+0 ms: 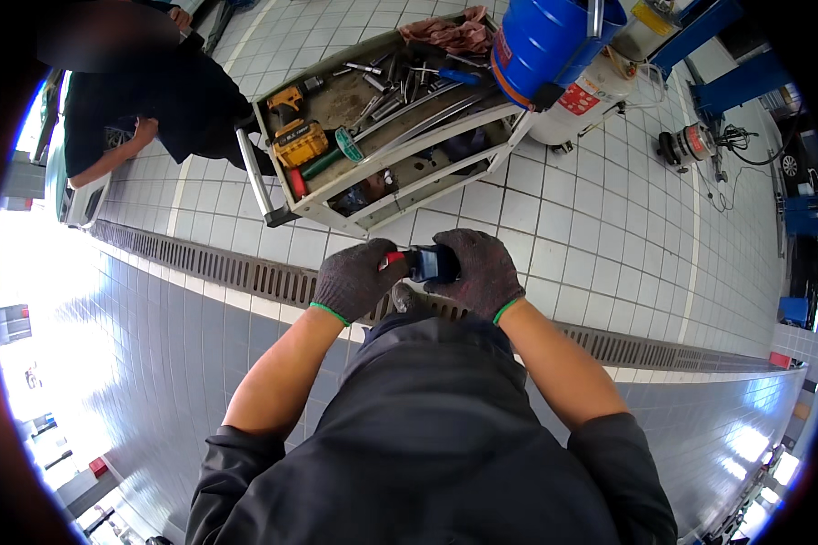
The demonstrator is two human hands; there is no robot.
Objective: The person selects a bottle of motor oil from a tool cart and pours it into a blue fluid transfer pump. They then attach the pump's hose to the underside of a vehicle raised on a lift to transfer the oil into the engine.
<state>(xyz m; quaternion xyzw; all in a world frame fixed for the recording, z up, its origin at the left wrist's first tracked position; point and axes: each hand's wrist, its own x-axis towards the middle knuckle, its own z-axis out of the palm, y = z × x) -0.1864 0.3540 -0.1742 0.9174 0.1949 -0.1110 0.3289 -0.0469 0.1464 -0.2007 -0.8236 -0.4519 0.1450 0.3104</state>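
Observation:
My left hand [356,278] wears a dark knit glove with a green cuff, its fingers closed on the red-and-black end of a small dark object. From the other side my right hand [483,274], gloved the same way, grips the blue-black body of this dark blue-and-black object [436,262]. Both hands hold it in front of my body, just short of the tool cart [386,223]. Its kind I cannot make out, since the gloves cover parts of it.
On the cart lie a yellow cordless drill [298,132], a green-handled tool [334,156], several sockets and wrenches, and a reddish rag [447,32]. A blue drum [554,45] stands at its right. Another person [159,100] is at the left. A floor grate [236,271] crosses below.

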